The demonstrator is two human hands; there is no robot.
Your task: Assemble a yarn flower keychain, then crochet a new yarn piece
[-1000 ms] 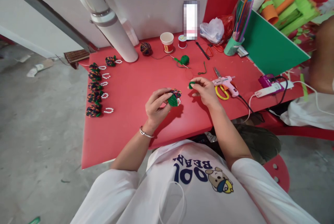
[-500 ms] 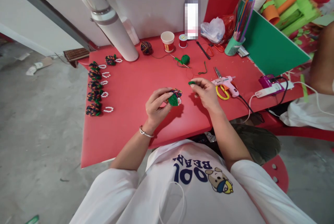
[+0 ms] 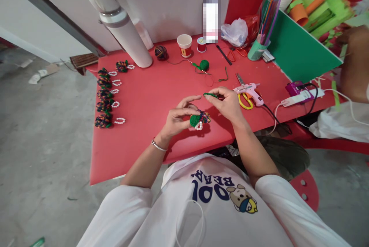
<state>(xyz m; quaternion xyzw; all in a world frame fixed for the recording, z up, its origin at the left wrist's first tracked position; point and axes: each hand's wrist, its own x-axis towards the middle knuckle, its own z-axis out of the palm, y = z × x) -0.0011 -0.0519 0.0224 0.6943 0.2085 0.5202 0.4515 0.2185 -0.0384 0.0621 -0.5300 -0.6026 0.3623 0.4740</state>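
Observation:
My left hand [image 3: 182, 118] pinches a crocheted yarn ornament [image 3: 205, 116] of mixed dark colours, with a green crocheted piece and a small loop of white beads [image 3: 198, 125] hanging from it. Its index finger is raised off the work. Close by on the right, my right hand [image 3: 226, 103] pinches a small green crocheted piece [image 3: 211, 95] between thumb and fingers. The two pieces are apart. Along the left of the red table [image 3: 138, 139] lies a column of several similar ornaments [image 3: 103, 105], each with a white bead loop.
A pink glue gun [image 3: 250, 92] and yellow-handled scissors [image 3: 245, 101] lie right of my right hand. Behind are a green yarn ball [image 3: 204, 65], paper cup [image 3: 184, 45], dark yarn ball [image 3: 160, 52] and white flask [image 3: 123, 28]. A power strip [image 3: 298, 99] and another person's arm [image 3: 356, 66] are at right.
The ornament in my left hand has turned and shifted right and slightly down, so its bead loop shows more. My right hand shows more of its green piece, now nearer the left fingers.

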